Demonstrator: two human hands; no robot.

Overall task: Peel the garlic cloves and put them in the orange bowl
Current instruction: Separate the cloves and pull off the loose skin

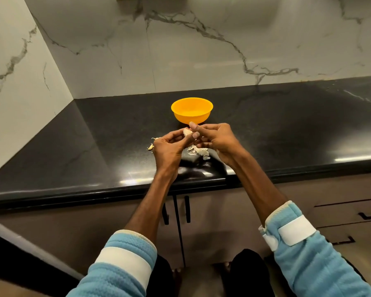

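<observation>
Veined marble wall [201, 50] well beyond the fingers, and glossy black desk [287, 129] beneath them. Brown cupboard doors [204, 211] with dark handles under the desk's front edge, nearer than the fingers. Blue left sleeve [120, 264] and blue right sleeve [308, 260], each with a white band, far back from the fingers.

Orange bowl [191, 110] upright on the desk just beyond the fingers, with the right thumb tip overlapping its base in this view.

Left hand [169, 148] and right hand [216, 140] meeting above the desk. Left fingers curled round a garlic clove [186, 132] and clamped on it. Right thumb and forefinger closed on the same clove from the other side, with the remaining right fingers curled underneath.

Heap of papery peel scraps [198, 151] on the desk directly under the fingers. Loose cloves [150, 147] on the desk just left of the left fingers, apart from the bowl.
</observation>
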